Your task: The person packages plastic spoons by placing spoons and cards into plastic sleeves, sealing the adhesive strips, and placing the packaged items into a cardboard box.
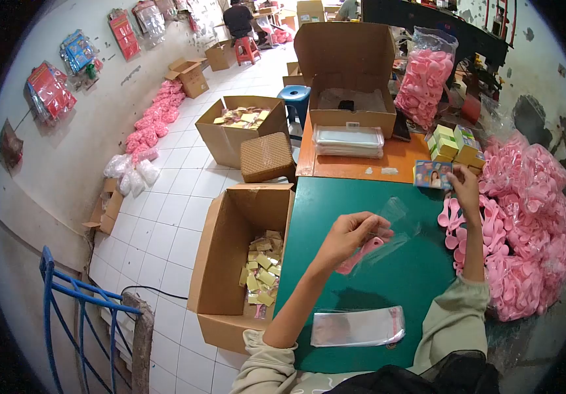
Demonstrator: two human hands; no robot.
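The head view shows a green table (322,203) in the lower middle, with an orange table top (305,157) just behind it. The floor (174,180) has white tiles. At least five packs (51,95) hang on the pale wall (109,85) at the upper left. Near the top, one person (238,21) sits on one red stool (247,50).

There is one blue bin (295,98) and two stacks of clear bags: a near stack (356,328) low in the frame, and a far stack (348,142) higher up. The pink spoons (526,230) at the right are too many to count.

Over the green table, the left hand (355,233) pinches one clear bag (398,238). One pink spoon (356,256) is there too; I cannot tell if it is inside. The right hand (465,185), right of the middle, has its fingers together on one picture card (431,175).
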